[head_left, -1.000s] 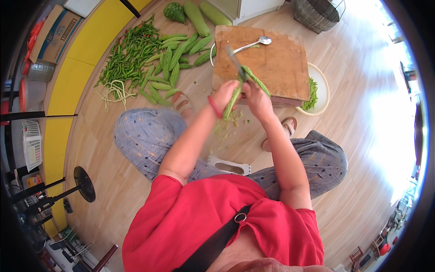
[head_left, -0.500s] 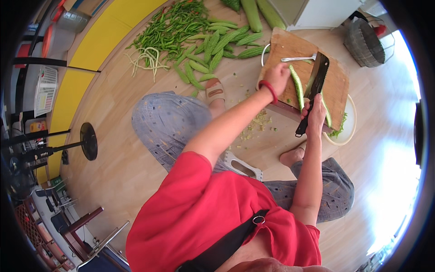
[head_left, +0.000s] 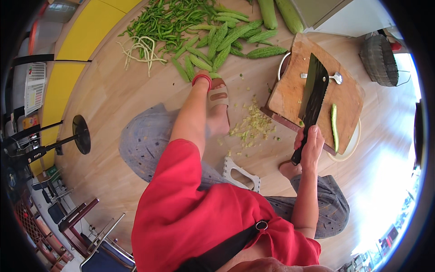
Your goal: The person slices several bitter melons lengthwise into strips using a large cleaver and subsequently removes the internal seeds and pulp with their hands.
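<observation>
left hand [head_left: 202, 78] now off gourd [head_left: 335, 127]; lies long, green on board [head_left: 290, 93]

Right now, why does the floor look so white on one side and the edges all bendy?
Head view: strong light washes out the floor at right, glare hiding its grain; the fisheye lens bends the board edges and rims the picture in black; the knife in the right hand stays sharp.

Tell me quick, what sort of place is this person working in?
Probably a home or a small kitchen's prep area on a wooden floor. Green vegetables lie heaped on the boards, a cutting board sits on bowls, and the right hand holds a cleaver. Chairs stand nearby.
</observation>
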Tool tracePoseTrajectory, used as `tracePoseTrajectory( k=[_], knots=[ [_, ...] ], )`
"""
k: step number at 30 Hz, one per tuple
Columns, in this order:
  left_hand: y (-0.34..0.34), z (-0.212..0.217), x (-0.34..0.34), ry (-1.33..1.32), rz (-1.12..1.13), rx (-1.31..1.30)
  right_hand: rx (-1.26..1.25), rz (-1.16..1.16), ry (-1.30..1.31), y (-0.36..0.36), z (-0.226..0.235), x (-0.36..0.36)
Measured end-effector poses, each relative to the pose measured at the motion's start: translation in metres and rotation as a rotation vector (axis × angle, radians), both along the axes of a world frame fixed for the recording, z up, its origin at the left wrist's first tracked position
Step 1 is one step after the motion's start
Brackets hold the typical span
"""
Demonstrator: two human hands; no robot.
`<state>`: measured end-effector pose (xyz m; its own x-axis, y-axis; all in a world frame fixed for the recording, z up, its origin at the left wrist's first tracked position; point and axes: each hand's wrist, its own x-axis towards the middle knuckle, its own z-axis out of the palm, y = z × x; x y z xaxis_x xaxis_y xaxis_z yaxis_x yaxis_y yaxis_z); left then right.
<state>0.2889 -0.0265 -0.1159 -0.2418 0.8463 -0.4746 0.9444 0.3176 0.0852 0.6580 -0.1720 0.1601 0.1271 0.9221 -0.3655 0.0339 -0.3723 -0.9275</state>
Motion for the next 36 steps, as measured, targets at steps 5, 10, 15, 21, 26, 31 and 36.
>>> tracePoseTrajectory(
  k=[5, 10, 15, 21, 26, 31, 36],
  knots=[
    [-0.009, 0.019, 0.008, -0.108, 0.004, 0.033, -0.025, 0.046, -0.053, 0.0, -0.007, -0.009],
    [-0.01, 0.019, -0.002, -0.056, -0.05, 0.08, -0.024, 0.133, -0.106, 0.006, -0.007, -0.016],
    [-0.008, 0.074, 0.007, -0.791, 0.555, -0.095, -0.018, 0.192, -0.101, 0.008, -0.002, -0.027],
    [-0.018, 0.144, 0.034, -2.022, 0.514, -0.016, 0.021, 0.275, -0.031, 0.006, 0.007, -0.046],
    [-0.037, 0.189, 0.076, -2.274, 0.404, 0.096, 0.11, 0.357, -0.185, -0.006, 0.014, -0.057],
    [-0.055, 0.215, 0.105, -2.165, 0.632, 0.421, 0.2, 0.335, -0.251, -0.028, 0.017, -0.067],
    [-0.082, 0.246, 0.116, -1.927, 0.713, 0.66, 0.167, 0.383, -0.249, -0.042, 0.022, -0.073]
  ],
)
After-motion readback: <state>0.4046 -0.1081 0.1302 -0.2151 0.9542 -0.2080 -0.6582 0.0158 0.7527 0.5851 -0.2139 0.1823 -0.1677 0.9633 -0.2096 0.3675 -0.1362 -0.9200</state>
